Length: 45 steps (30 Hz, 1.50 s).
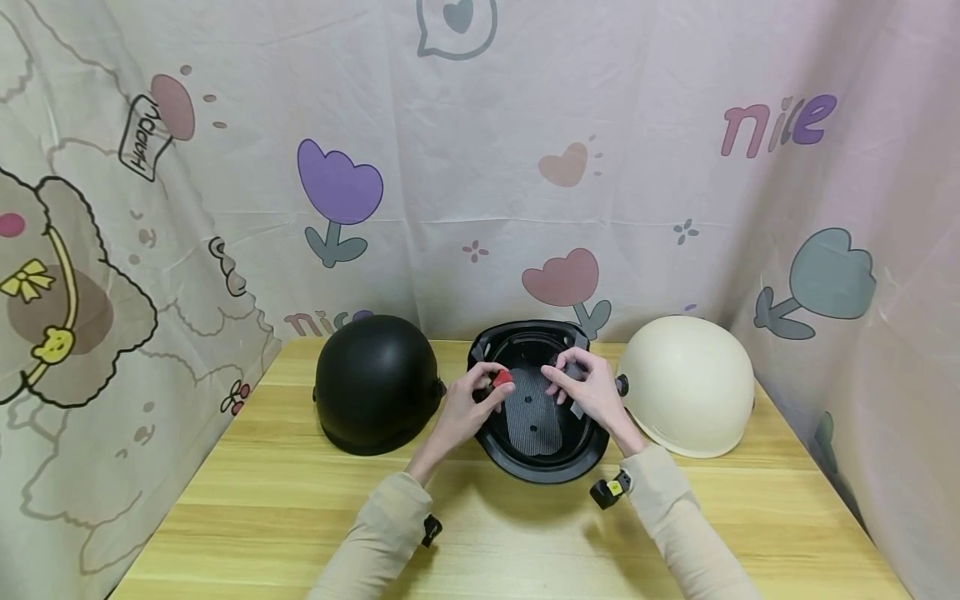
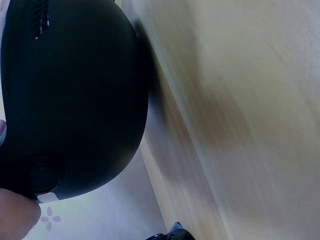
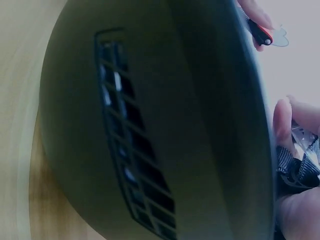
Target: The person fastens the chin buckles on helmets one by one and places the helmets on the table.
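An upturned black helmet (image 1: 540, 473) lies between the hands, its hollow and grey mesh padding (image 1: 531, 417) facing up. The left hand (image 1: 472, 400) pinches a red and black buckle (image 1: 502, 378) over the helmet's left rim. In the left wrist view, part of that hand (image 2: 17, 215) shows beside the smooth black shell (image 2: 80, 95). Over the right rim, the right hand (image 1: 591, 387) holds a black chin strap (image 3: 300, 170) between thumb and fingers. The buckle (image 3: 261, 34) and strap are apart. A slatted vent (image 3: 135, 135) runs along the shell in the right wrist view.
A black helmet (image 1: 377, 387) stands dome up on the left of the wooden table (image 1: 517, 550). To the right is a cream helmet (image 1: 690, 387), close to the right forearm. A printed curtain (image 1: 465, 183) hangs behind the table.
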Each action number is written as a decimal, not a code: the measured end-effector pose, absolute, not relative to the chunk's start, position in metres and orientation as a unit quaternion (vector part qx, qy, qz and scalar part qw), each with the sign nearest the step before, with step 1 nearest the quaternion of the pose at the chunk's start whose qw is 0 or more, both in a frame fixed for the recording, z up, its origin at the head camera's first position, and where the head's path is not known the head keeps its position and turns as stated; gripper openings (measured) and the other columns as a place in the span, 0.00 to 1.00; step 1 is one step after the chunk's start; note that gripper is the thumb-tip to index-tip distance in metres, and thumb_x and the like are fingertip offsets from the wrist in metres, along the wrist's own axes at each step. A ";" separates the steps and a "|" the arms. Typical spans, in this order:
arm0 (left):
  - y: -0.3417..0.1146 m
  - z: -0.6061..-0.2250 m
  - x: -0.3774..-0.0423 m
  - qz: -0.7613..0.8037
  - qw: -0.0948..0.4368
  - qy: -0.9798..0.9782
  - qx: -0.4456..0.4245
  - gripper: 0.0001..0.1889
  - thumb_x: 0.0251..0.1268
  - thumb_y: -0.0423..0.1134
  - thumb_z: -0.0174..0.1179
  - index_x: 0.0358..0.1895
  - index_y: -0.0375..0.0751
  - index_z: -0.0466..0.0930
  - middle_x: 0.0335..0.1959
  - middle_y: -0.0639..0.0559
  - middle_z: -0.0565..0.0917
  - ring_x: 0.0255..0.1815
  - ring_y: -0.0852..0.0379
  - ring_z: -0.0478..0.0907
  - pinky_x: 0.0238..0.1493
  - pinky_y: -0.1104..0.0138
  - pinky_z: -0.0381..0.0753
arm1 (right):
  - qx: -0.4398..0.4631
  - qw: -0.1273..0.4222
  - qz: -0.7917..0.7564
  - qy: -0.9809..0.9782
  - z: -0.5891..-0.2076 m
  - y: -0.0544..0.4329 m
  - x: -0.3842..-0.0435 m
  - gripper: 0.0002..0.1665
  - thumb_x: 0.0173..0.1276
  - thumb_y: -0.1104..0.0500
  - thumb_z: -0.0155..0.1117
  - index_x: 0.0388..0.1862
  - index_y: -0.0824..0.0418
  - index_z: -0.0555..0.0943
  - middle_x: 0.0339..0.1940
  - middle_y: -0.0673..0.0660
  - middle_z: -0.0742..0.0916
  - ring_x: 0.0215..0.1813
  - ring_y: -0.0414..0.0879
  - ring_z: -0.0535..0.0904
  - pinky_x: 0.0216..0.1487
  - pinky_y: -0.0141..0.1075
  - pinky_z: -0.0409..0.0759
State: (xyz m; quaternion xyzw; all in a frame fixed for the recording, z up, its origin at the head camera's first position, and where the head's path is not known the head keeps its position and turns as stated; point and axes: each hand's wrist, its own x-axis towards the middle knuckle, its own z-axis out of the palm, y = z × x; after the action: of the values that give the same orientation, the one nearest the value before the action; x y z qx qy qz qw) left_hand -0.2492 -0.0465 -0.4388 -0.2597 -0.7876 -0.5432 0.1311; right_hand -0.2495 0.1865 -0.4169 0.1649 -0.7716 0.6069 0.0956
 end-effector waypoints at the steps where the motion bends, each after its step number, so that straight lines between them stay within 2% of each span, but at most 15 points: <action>1: -0.046 -0.438 -0.248 -0.546 0.128 -0.786 -0.260 0.15 0.66 0.40 0.68 0.52 0.42 0.81 0.18 0.49 0.82 0.22 0.58 0.78 0.33 0.73 0.71 | 0.169 0.097 0.610 -0.768 -0.417 0.187 -0.249 0.13 0.69 0.61 0.69 0.36 0.69 0.75 0.32 0.74 0.86 0.23 0.46 0.87 0.25 0.49 0.85; 4: -0.046 -0.437 -0.247 -0.547 0.117 -0.787 -0.261 0.15 0.66 0.40 0.68 0.53 0.42 0.80 0.18 0.48 0.83 0.23 0.54 0.81 0.31 0.74 0.70 | 0.181 0.095 0.618 -0.759 -0.418 0.188 -0.249 0.11 0.70 0.65 0.66 0.39 0.71 0.74 0.31 0.66 0.86 0.24 0.45 0.87 0.26 0.51 0.85; 8: -0.047 -0.437 -0.247 -0.534 0.110 -0.794 -0.269 0.16 0.68 0.41 0.66 0.55 0.41 0.80 0.20 0.49 0.85 0.24 0.53 0.82 0.30 0.75 0.67 | 0.186 0.084 0.633 -0.747 -0.419 0.190 -0.250 0.16 0.71 0.70 0.60 0.55 0.73 0.73 0.32 0.52 0.86 0.28 0.51 0.89 0.31 0.55 0.85; 11: -0.047 -0.437 -0.248 -0.518 0.110 -0.800 -0.281 0.16 0.70 0.40 0.63 0.57 0.39 0.80 0.22 0.48 0.86 0.27 0.53 0.84 0.30 0.74 0.67 | 0.188 0.072 0.645 -0.737 -0.419 0.190 -0.251 0.20 0.72 0.71 0.54 0.61 0.73 0.72 0.33 0.51 0.86 0.30 0.51 0.90 0.33 0.51 0.87; 13: -0.048 -0.436 -0.248 -0.511 0.110 -0.803 -0.286 0.15 0.72 0.39 0.61 0.58 0.38 0.79 0.25 0.48 0.87 0.32 0.52 0.85 0.34 0.72 0.72 | 0.194 0.063 0.655 -0.728 -0.420 0.191 -0.252 0.18 0.73 0.72 0.51 0.60 0.75 0.74 0.34 0.51 0.86 0.32 0.49 0.90 0.34 0.46 0.88; 16: -0.049 -0.435 -0.247 -0.505 0.112 -0.804 -0.293 0.15 0.75 0.37 0.57 0.59 0.34 0.78 0.30 0.47 0.89 0.41 0.49 0.86 0.48 0.63 0.81 | 0.209 0.050 0.664 -0.716 -0.421 0.190 -0.252 0.17 0.74 0.73 0.47 0.57 0.79 0.75 0.35 0.50 0.87 0.32 0.46 0.90 0.32 0.41 0.88; 19: -0.050 -0.434 -0.247 -0.504 0.106 -0.805 -0.294 0.16 0.77 0.37 0.54 0.61 0.32 0.77 0.35 0.46 0.90 0.48 0.47 0.85 0.59 0.54 0.80 | 0.230 0.047 0.658 -0.716 -0.422 0.190 -0.253 0.16 0.73 0.73 0.47 0.54 0.81 0.75 0.38 0.54 0.87 0.32 0.44 0.89 0.29 0.40 0.87; 23: -0.050 -0.434 -0.247 -0.505 0.093 -0.807 -0.290 0.18 0.78 0.37 0.52 0.63 0.31 0.75 0.38 0.44 0.90 0.41 0.51 0.82 0.52 0.61 0.79 | 0.252 0.054 0.631 -0.731 -0.425 0.188 -0.253 0.14 0.72 0.74 0.48 0.49 0.78 0.79 0.39 0.64 0.86 0.31 0.42 0.87 0.27 0.37 0.84; 26: -0.051 -0.434 -0.248 -0.506 0.084 -0.811 -0.281 0.18 0.79 0.38 0.52 0.63 0.31 0.75 0.39 0.44 0.90 0.36 0.55 0.76 0.46 0.67 0.75 | 0.272 0.062 0.619 -0.734 -0.429 0.188 -0.252 0.13 0.71 0.74 0.48 0.45 0.77 0.80 0.38 0.60 0.87 0.30 0.43 0.86 0.29 0.37 0.85; 30: -0.052 -0.434 -0.248 -0.516 0.069 -0.812 -0.264 0.17 0.78 0.40 0.54 0.61 0.34 0.77 0.35 0.47 0.90 0.44 0.54 0.80 0.56 0.62 0.76 | 0.298 0.083 0.616 -0.724 -0.433 0.187 -0.251 0.10 0.70 0.75 0.51 0.40 0.76 0.81 0.34 0.46 0.88 0.26 0.40 0.84 0.29 0.38 0.86; 33: -0.052 -0.434 -0.249 -0.534 0.059 -0.803 -0.257 0.15 0.77 0.41 0.56 0.57 0.36 0.80 0.29 0.47 0.87 0.45 0.55 0.81 0.62 0.59 0.74 | 0.297 0.094 0.611 -0.727 -0.434 0.185 -0.249 0.04 0.71 0.72 0.58 0.36 0.71 0.80 0.27 0.43 0.86 0.23 0.36 0.81 0.27 0.36 0.83; 35: -0.053 -0.434 -0.249 -0.551 0.052 -0.793 -0.253 0.13 0.76 0.40 0.56 0.54 0.36 0.80 0.25 0.47 0.84 0.39 0.56 0.79 0.60 0.60 0.72 | 0.295 0.095 0.608 -0.731 -0.434 0.184 -0.248 0.01 0.70 0.71 0.62 0.37 0.69 0.79 0.26 0.43 0.85 0.22 0.37 0.79 0.27 0.36 0.82; 39: -0.053 -0.434 -0.251 -0.573 0.045 -0.780 -0.247 0.11 0.75 0.40 0.57 0.49 0.36 0.81 0.21 0.47 0.79 0.29 0.60 0.75 0.52 0.67 0.71 | 0.284 0.084 0.616 -0.730 -0.436 0.183 -0.247 0.10 0.70 0.71 0.63 0.47 0.71 0.74 0.28 0.45 0.88 0.22 0.44 0.82 0.29 0.39 0.83; 42: -0.053 -0.433 -0.251 -0.572 0.048 -0.782 -0.244 0.10 0.74 0.38 0.58 0.49 0.36 0.81 0.20 0.46 0.77 0.24 0.62 0.72 0.40 0.71 0.71 | 0.285 0.076 0.620 -0.727 -0.437 0.183 -0.246 0.17 0.72 0.71 0.60 0.56 0.73 0.69 0.32 0.58 0.91 0.23 0.48 0.84 0.34 0.35 0.84; 45: -0.052 -0.431 -0.250 -0.561 0.053 -0.789 -0.243 0.10 0.74 0.36 0.58 0.49 0.33 0.81 0.19 0.45 0.76 0.21 0.64 0.68 0.29 0.73 0.67 | 0.290 0.071 0.620 -0.726 -0.437 0.183 -0.245 0.19 0.74 0.70 0.58 0.60 0.73 0.66 0.38 0.70 0.90 0.24 0.51 0.84 0.35 0.32 0.83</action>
State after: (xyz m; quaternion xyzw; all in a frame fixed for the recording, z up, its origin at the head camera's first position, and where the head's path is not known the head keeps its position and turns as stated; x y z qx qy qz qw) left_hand -0.2498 -0.0524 -0.4312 -0.2431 -0.7892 -0.5615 0.0530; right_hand -0.2455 0.1835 -0.4371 0.2901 -0.7256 0.6199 0.0712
